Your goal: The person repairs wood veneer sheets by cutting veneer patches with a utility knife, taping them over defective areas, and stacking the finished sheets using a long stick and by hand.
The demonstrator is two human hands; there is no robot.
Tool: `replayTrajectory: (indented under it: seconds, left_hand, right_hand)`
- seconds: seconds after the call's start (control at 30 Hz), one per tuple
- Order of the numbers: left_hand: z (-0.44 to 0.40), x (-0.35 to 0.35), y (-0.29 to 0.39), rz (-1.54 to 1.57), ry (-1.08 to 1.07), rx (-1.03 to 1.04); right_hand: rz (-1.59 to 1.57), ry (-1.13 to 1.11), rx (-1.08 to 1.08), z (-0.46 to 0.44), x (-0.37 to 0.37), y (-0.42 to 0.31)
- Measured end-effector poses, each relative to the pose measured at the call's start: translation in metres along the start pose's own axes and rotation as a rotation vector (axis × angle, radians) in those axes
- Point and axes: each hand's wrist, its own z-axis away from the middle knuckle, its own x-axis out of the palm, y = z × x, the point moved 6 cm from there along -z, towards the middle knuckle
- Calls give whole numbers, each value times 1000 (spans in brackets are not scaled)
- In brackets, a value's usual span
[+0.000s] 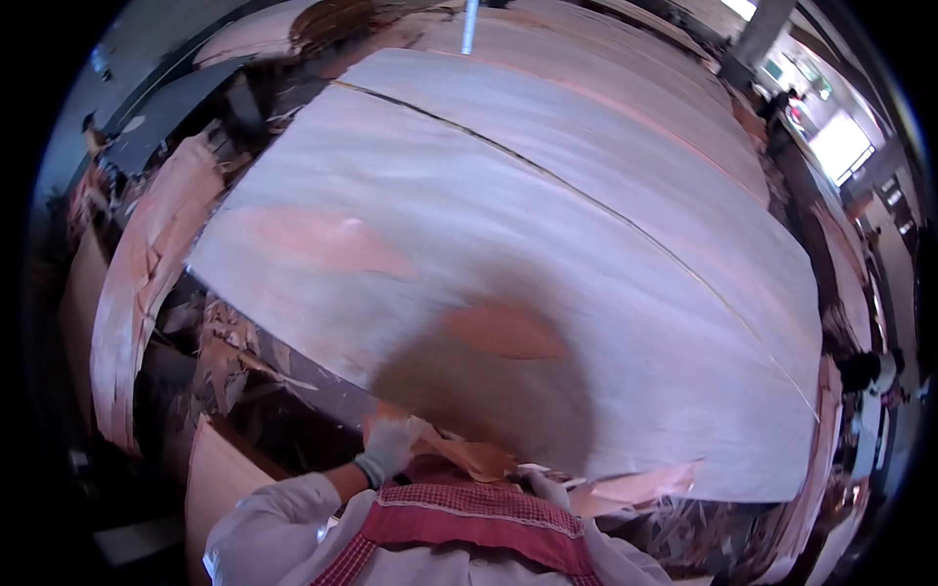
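A large pale wood veneer sheet (625, 322) lies across a broad stack in front of me. A dark, narrow seam (547, 171) runs across it, and a reddish oval patch (508, 330) shows inside my shadow. My left hand (393, 441), in a pale glove, is at the near edge, closed around the end of a torn brown veneer strip (479, 459). This strip stretches along the edge toward my right hand (544, 484). The right glove is low by my apron, mostly hidden and blurred, so its fingers do not show clearly.
Torn veneer scraps (230, 356) are heaped left of the stack, beside a tall bundle of veneer (151, 283). A pinkish veneer piece (640, 486) juts out at the near right edge. More sheets lie beyond, near a pillar (760, 37). Distant people (782, 101) appear at the right.
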Motion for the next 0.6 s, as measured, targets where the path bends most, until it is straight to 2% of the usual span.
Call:
replayTrajectory:
  seconds: [0.03, 0.07, 0.1, 0.2, 0.23, 0.33, 0.37, 0.47, 0.53, 0.6]
  left_hand:
    - [25, 20, -4, 87, -127, -40]
    - [36, 47, -14, 223, -203, 12]
    - [39, 84, -33, 361, -281, 65]
    - [8, -13, -22, 633, -145, 69]
    - [-9, -42, -33, 651, -228, -28]
    - [-66, -112, -89, 309, 381, 148]
    - [-96, -154, -100, 584, 280, -30]
    - [-181, -255, -136, 494, 518, 27]
    - [-250, -320, -148, 569, 630, 115]
    - [-318, -386, -143, 649, 764, 239]
  right_hand:
    - [48, -126, 94, 5, 15, 13]
    - [98, -251, 191, 6, 24, 24]
    - [84, -209, 171, 5, 16, 24]
    - [41, -125, 117, 18, -25, 5]
    - [35, -104, 92, 22, -29, 11]
    - [58, -58, 24, 31, -35, 38]
    - [78, -21, -6, 35, -35, 48]
    - [85, 214, -88, 48, -46, 74]
    - [-627, 558, 93, 56, -83, 29]
    - [-31, 693, 293, 34, -142, -12]
